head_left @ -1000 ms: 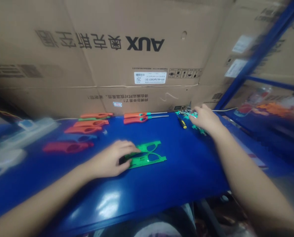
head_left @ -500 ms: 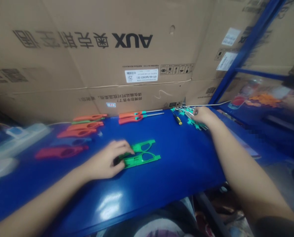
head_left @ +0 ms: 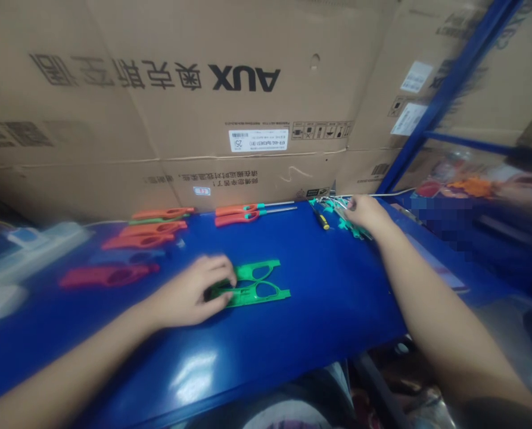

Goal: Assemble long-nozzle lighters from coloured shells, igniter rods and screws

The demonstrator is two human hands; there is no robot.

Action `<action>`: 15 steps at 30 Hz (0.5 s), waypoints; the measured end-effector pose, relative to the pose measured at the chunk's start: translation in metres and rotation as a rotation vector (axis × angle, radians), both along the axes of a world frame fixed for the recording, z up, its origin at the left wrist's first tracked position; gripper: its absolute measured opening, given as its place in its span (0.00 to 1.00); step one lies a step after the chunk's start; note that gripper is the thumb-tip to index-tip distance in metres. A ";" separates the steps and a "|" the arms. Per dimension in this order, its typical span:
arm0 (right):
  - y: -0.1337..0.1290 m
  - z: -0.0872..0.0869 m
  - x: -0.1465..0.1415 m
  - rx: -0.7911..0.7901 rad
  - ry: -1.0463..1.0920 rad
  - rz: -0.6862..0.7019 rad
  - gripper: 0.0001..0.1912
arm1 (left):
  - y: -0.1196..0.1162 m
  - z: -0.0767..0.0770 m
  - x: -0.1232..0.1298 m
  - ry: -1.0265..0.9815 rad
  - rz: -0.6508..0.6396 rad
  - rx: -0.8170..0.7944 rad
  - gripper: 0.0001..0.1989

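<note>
Two green plastic lighter casing halves [head_left: 266, 291] lie side by side on the blue tabletop, hollow sides up. My left hand [head_left: 203, 292] is curled over their left ends, thumb on the nearer half and fingers by the farther one, covering those ends. At the back right, my right hand [head_left: 367, 213] pinches a thin metal lighter rod [head_left: 342, 203] at a pile of similar rods with teal plastic parts [head_left: 330, 208]. Its fingertips are partly hidden. A screwdriver with a black and yellow handle [head_left: 322, 220] lies just left of the pile.
Two assembled orange lighters [head_left: 236, 215] lie along the cardboard wall [head_left: 167, 119]. More orange and red casings [head_left: 114, 275] are at left, near a white power strip [head_left: 37, 253]. A blue metal post [head_left: 426, 128] rises at right; beyond it are orange parts [head_left: 471, 186] and a blurred person's hand [head_left: 522, 182].
The green casing halves have turned slightly and sit a little farther apart at their right ends. My right hand has shifted slightly left at the pile; my left hand stays on the casings.
</note>
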State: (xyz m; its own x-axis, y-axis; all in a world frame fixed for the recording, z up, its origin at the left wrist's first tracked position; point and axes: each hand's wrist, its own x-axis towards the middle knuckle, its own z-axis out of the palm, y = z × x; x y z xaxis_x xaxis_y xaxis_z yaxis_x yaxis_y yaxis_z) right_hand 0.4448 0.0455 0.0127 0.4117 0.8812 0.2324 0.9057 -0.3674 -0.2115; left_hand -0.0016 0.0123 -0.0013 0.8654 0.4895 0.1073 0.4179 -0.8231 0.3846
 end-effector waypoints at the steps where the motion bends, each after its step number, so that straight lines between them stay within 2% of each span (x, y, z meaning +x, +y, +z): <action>1: 0.000 0.000 -0.002 0.039 0.011 0.013 0.05 | -0.001 0.000 0.001 0.010 0.006 0.019 0.08; 5: -0.003 0.003 -0.018 0.195 0.089 0.103 0.04 | -0.003 0.001 0.004 0.048 0.005 0.093 0.18; 10: -0.007 0.005 -0.049 0.333 0.193 0.292 0.03 | -0.007 0.001 0.004 0.054 0.003 0.134 0.14; 15: -0.020 0.004 -0.087 0.375 0.226 0.475 0.05 | -0.008 0.002 0.003 0.065 0.031 0.138 0.12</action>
State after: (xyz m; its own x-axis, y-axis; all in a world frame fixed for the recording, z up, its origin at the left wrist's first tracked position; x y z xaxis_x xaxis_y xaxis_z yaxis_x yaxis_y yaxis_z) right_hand 0.3582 0.0253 0.0167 0.0715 0.8550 0.5136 0.8696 0.1988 -0.4520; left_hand 0.0011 0.0047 0.0010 0.8572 0.5008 0.1200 0.4644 -0.8525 0.2398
